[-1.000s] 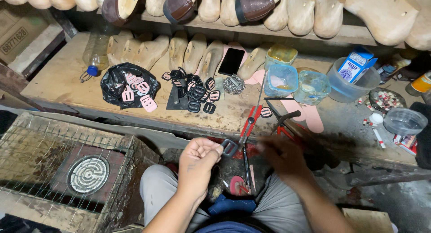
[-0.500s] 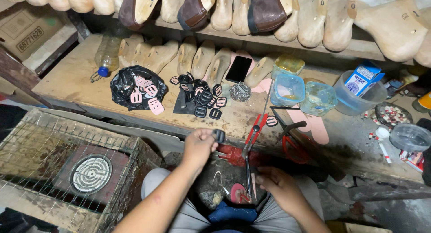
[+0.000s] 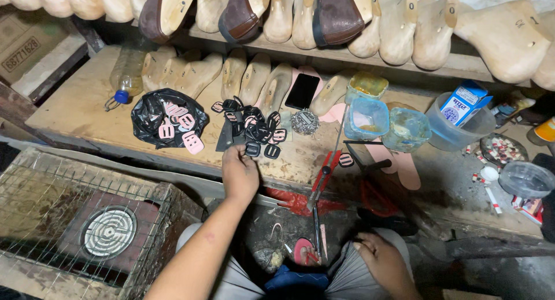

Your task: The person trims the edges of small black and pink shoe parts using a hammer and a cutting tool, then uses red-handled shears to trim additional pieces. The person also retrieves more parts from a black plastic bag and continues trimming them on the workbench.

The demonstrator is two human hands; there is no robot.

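My left hand reaches forward to the front edge of the wooden bench. Its fingertips touch the near end of a pile of black and pink buckles lying on a dark sheet. I cannot tell whether the fingers pinch one. My right hand rests low near my right knee with curled fingers and nothing visibly in it. A pink piece lies on the stand between my knees, beside a thin upright metal rod.
A black bag of pink buckles and a plastic bottle lie left. A phone, wooden shoe lasts, plastic tubs, red-handled pliers and a blue carton sit ahead. A wire cage with a burner stands low left.
My left hand has moved up from the stand between my knees to the buckle pile on the bench. My right hand has dropped back toward my right knee.
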